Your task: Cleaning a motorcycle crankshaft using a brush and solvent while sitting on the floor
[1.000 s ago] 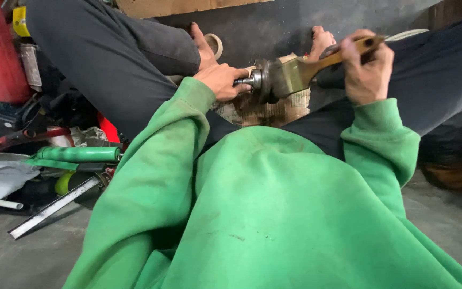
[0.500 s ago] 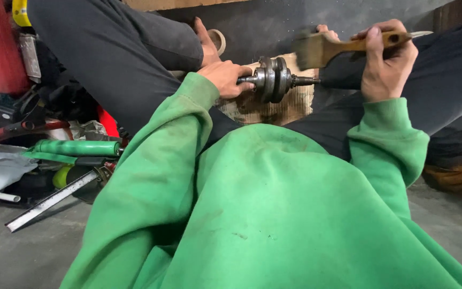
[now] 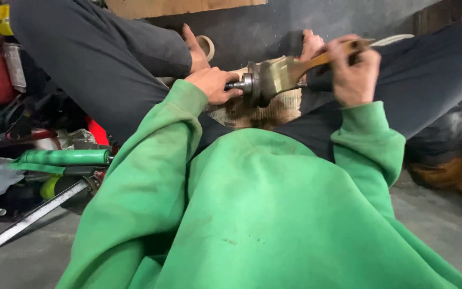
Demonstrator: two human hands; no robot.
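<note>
Metal shaft part (image 3: 249, 85) is clamped steady in closed left hand (image 3: 214, 85) so brush (image 3: 287, 74), gripped by closed right hand (image 3: 355, 69), is pressed against it.

Single head view looks steeply down; close over lap.

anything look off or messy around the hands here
Nothing odd at the hands: left hand grips the metal part, right hand brushes it with a paintbrush. Tools lie jumbled on the floor at left.
</note>
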